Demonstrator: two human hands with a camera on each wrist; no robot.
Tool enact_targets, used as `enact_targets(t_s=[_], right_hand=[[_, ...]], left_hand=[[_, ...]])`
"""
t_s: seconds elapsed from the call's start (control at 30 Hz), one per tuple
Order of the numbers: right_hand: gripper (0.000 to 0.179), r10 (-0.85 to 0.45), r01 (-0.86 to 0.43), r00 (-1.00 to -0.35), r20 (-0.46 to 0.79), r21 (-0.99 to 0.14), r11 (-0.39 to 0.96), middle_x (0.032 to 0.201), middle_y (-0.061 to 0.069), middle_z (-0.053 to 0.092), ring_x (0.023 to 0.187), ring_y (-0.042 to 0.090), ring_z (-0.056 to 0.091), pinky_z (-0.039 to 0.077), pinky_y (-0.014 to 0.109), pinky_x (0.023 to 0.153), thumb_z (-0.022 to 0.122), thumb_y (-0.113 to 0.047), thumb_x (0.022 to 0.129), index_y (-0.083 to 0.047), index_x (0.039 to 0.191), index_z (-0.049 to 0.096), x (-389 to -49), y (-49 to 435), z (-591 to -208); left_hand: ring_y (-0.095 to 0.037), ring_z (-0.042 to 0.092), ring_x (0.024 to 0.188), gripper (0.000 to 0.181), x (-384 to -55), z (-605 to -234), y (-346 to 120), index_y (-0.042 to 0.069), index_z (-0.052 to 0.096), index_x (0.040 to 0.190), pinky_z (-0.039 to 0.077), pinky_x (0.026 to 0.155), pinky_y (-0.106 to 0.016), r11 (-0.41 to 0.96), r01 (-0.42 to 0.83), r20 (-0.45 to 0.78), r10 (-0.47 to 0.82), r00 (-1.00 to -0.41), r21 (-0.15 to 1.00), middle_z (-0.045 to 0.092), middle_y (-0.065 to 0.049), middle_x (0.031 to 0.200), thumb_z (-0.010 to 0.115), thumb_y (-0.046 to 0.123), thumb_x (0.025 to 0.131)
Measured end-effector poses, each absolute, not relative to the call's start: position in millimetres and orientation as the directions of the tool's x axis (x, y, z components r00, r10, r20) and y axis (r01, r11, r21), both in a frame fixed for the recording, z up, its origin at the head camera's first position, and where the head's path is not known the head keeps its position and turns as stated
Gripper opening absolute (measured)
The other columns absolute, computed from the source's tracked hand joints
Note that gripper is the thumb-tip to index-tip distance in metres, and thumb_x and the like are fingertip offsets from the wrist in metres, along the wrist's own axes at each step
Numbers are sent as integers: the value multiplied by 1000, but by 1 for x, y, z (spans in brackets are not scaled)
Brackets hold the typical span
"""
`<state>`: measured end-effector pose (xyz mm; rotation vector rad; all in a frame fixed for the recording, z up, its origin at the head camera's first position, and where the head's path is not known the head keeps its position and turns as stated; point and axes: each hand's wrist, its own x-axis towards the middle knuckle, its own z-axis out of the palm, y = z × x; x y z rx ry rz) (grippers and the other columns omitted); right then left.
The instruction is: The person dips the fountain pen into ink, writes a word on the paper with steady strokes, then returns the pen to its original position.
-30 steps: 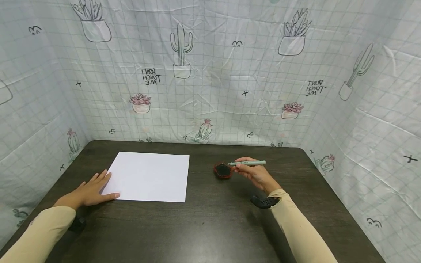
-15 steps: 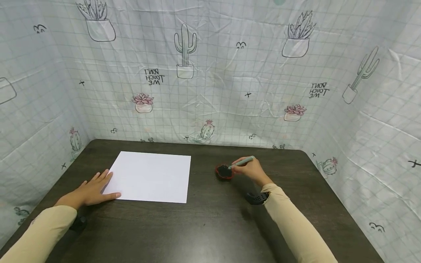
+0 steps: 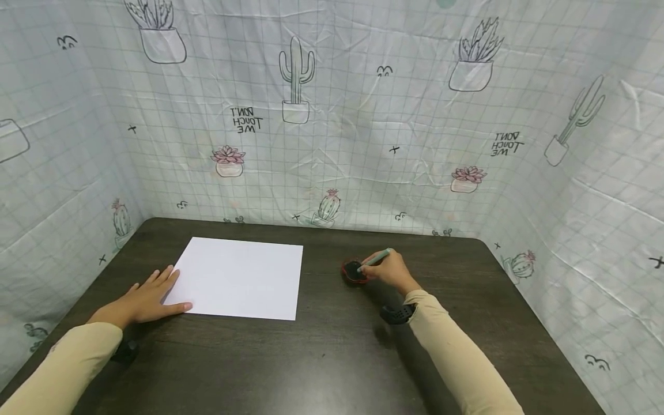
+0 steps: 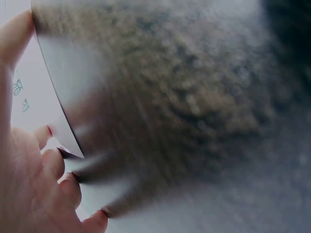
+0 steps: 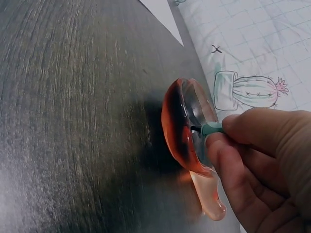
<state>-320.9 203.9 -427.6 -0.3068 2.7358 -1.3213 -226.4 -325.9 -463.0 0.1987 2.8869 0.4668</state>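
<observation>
My left hand (image 3: 141, 302) lies flat with spread fingers over the left edge of a blank white sheet of paper (image 3: 244, 279). In the left wrist view, the fingertips (image 4: 73, 191) reach past the sheet's corner. My right hand (image 3: 392, 270) pinches a pale green pen (image 3: 377, 256) between thumb and fingers. Its dark tip, seen in the right wrist view, reaches into a small translucent reddish dish (image 5: 171, 114) near its inner wall. Dark contents show in the dish from the head view. A stubby clear orange piece (image 5: 209, 196) sticks out below the dish.
A dark wooden table (image 3: 249, 363) carries everything. Behind it and along both sides hangs a white curtain (image 3: 353, 127) printed with cacti and a grid. A black wrist device (image 3: 397, 314) sits at my right wrist.
My right hand has tilted the pen from nearly level to slanting and lowered its tip into the dish. The left hand stays on the paper. The head view has shifted slightly.
</observation>
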Motion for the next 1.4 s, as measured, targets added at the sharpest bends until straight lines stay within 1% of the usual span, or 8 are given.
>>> enact_targets(t_s=[0.17,0.47,0.57,0.7,0.9,1.17,1.27,1.4], right_hand=[[11,-201,-146,-979,20,-756,638,88,11,74,74,22,72,58,34,68,74,-9,84,-4,93,75,-322,207,-427],[11,-260,-201,-965,39,-750,631,90,12,74,72,18,71,57,32,66,74,-8,84,-1,92,75,-317,206,-427],[11,-269,-221,-961,60,-749,625,89,12,74,71,18,71,57,32,65,74,-8,84,-1,92,75,-318,203,-428],[10,-257,-245,-962,95,-719,651,85,11,74,69,18,70,56,31,62,74,-9,84,-3,91,76,-321,202,-430],[8,-214,-214,-973,89,-699,682,85,10,74,68,17,69,56,31,62,73,-8,84,-4,90,76,-322,204,-428],[6,-241,-239,-966,96,-691,682,81,8,73,66,16,68,55,30,61,72,-8,83,-4,86,76,-323,198,-427],[6,-217,-223,-971,96,-679,699,80,7,73,66,16,68,55,30,61,71,-8,83,-5,85,76,-323,198,-426],[6,-186,-192,-979,83,-676,712,82,7,73,68,17,68,56,31,63,71,-7,83,-5,86,76,-321,200,-424]], left_hand=[[-59,10,135,105,-227,-463,-325,-9,20,148,7,99,-77,940,100,-187,168,-968,325,13,-36,151,58,65,83],[-59,10,135,105,-227,-463,-326,-9,20,147,7,98,-78,941,104,-189,172,-967,323,13,-36,151,58,65,83],[-59,9,135,105,-226,-463,-325,-9,20,148,6,98,-78,941,95,-199,167,-966,326,12,-35,152,58,65,83],[-59,9,136,105,-227,-462,-324,-8,20,148,6,98,-78,943,92,-203,163,-966,320,13,-34,152,58,65,83],[-59,9,136,105,-227,-460,-325,-9,20,148,7,98,-78,945,90,-209,161,-965,315,13,-35,152,57,65,83],[-58,10,136,105,-226,-459,-325,-9,21,147,7,98,-78,940,87,-201,160,-966,330,14,-35,152,59,64,83],[-58,10,136,105,-226,-461,-324,-9,21,147,7,98,-78,939,91,-197,164,-967,332,13,-34,152,59,64,83],[-59,11,135,104,-226,-461,-324,-9,21,147,8,96,-79,937,105,-186,174,-967,333,13,-32,153,60,63,83]])
